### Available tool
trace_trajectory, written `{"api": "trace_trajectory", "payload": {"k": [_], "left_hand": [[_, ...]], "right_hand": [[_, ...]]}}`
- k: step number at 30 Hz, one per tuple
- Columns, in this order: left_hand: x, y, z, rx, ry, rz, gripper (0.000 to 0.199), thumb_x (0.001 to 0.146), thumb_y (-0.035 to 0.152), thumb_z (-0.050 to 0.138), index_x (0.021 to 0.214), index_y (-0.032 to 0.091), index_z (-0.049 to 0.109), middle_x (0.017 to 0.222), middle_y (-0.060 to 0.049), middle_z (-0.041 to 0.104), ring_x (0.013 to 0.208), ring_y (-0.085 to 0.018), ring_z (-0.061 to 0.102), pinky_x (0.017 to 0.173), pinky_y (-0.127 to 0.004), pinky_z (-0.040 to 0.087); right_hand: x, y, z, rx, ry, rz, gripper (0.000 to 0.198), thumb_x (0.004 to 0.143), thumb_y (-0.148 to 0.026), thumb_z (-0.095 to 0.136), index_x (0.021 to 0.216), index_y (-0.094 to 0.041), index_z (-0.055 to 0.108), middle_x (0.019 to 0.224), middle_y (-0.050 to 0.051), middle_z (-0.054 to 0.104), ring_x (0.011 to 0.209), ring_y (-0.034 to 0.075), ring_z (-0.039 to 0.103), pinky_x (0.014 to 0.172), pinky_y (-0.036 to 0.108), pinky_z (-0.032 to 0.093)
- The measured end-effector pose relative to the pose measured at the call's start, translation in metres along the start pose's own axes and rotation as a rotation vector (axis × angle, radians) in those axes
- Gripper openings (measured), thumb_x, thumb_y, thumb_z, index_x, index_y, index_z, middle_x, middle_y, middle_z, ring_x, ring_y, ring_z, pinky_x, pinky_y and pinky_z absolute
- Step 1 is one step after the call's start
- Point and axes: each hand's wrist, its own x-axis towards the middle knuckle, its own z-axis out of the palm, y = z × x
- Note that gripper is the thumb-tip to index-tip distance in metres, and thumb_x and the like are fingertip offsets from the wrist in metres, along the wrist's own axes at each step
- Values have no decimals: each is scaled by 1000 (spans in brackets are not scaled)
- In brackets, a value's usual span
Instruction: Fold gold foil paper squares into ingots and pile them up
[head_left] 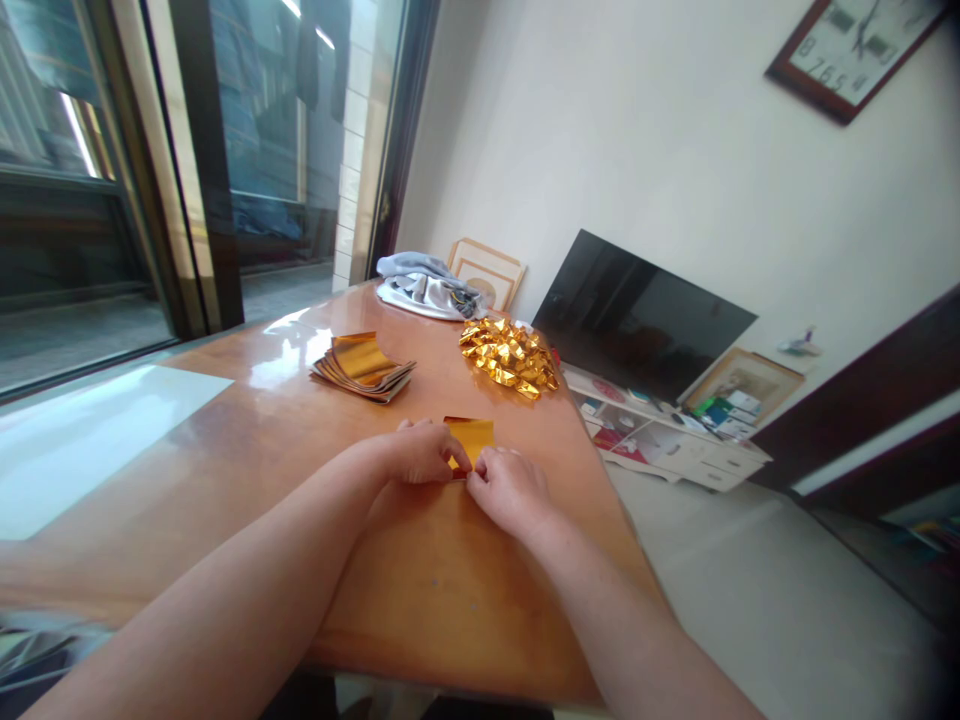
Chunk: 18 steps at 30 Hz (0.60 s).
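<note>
A small sheet of gold foil paper lies on the wooden table in front of me. My left hand is closed at the sheet's near left part, fingertips pinched on its near edge. Opposite it, my right hand has its fingers curled and pressed on the near right corner. The near edge looks folded up, though my fingers cover much of it. Beyond my left hand sits a fanned stack of gold foil sheets. Farther off to the right is a heap of folded gold foil pieces.
Grey and white cloth is piled at the table's far end. A white sheet lies at the left. Past the table's right edge stand a low white cabinet and a television. Glass sliding doors are on the left.
</note>
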Motion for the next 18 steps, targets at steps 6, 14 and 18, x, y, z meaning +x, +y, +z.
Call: {"api": "trace_trajectory", "payload": {"k": [6, 14, 18], "left_hand": [[0, -5, 0, -25, -13, -20, 31, 82, 48, 60, 109, 45, 76, 92, 0, 74, 95, -25, 62, 92, -42, 41], [0, -9, 0, -61, -9, -27, 37, 75, 37, 65, 110, 41, 77, 97, 2, 75, 94, -23, 64, 88, -34, 44], [-1, -9, -2, -81, -26, -28, 41, 73, 31, 64, 111, 40, 77, 97, 3, 75, 92, -21, 65, 84, -31, 45]], "right_hand": [[-3, -6, -3, -10, 4, 13, 21, 87, -37, 53, 89, -24, 69, 93, 6, 73, 89, 23, 65, 69, 30, 40], [-1, -16, -8, -24, -24, 64, 33, 87, -49, 56, 97, -21, 71, 100, 11, 73, 97, 27, 66, 76, 34, 45], [1, -19, -7, -17, -43, 85, 38, 85, -53, 56, 99, -21, 71, 100, 13, 73, 98, 29, 66, 78, 36, 46]]}}
